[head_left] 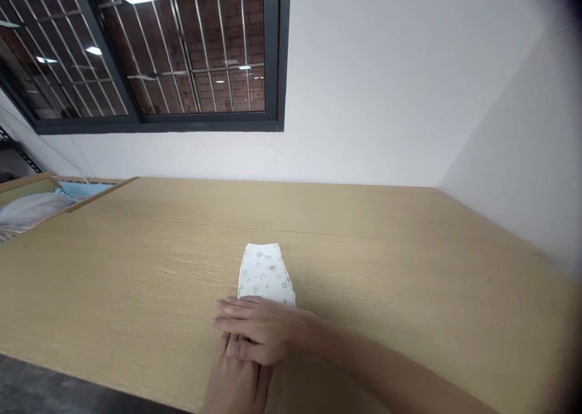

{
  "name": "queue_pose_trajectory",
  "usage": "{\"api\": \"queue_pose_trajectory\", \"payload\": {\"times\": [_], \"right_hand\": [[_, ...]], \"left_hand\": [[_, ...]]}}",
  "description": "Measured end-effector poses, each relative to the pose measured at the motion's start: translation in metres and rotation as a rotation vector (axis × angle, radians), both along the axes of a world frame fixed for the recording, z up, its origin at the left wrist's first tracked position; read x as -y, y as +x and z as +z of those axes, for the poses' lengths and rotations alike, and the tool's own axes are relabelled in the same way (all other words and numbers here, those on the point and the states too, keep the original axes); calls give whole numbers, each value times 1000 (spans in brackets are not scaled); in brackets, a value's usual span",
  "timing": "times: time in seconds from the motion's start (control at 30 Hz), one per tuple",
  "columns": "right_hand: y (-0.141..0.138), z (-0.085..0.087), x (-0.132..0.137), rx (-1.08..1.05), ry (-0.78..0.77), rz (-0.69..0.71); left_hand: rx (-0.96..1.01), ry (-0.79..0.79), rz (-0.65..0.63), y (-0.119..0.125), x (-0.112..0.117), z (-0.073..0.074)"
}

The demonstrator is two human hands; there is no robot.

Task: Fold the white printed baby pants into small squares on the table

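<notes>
A folded white cloth item (265,271) with a small pastel print lies flat on the wooden table (136,293); its exact kind does not show. My right hand (261,329) rests palm down across the cloth's near part, fingers stretched out to the left. Beneath it is my left hand (236,374), pointing forward, with its fingertips covered by the right hand. The visible bases of the left fingers look straight and flat. The near end of the cloth is hidden under both hands.
At the far left stands an open wooden box (97,191) holding white and light blue fabric. A white wall (364,99) rises behind the table, with a dark-framed barred window (275,56). Another wall (522,129) bounds the right side. A seam crosses the tabletop.
</notes>
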State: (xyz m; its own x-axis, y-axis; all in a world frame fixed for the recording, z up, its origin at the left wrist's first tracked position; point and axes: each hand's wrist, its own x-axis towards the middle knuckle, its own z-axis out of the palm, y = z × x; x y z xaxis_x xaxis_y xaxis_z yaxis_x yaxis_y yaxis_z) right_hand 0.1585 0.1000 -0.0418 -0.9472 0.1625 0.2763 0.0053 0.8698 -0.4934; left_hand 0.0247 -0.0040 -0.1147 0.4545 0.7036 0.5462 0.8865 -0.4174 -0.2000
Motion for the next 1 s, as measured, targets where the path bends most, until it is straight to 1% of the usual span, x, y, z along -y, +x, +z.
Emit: {"api": "queue_pose_trajectory", "payload": {"times": [0.1,0.27,0.37,0.5,0.63,0.77,0.87,1.0], "right_hand": [[1,-9,-8,41,22,-26],[7,-12,-29,118,108,-78],[9,-16,-44,158,166,-124],[11,-23,-71,164,229,-186],[12,-22,-96,114,227,-234],[14,-20,-114,134,192,-253],[14,-23,-123,114,178,-290],[15,-24,-125,99,229,-333]], "left_hand": [[16,4,22,-1,0,-1],[65,12,103,-2,2,-10],[51,26,112,-3,2,-13],[55,33,119,-2,1,-12],[90,0,108,-3,1,-12],[88,-19,108,-4,1,-13],[89,-23,116,-3,1,-13],[122,-23,65,-7,-3,-6]]}}
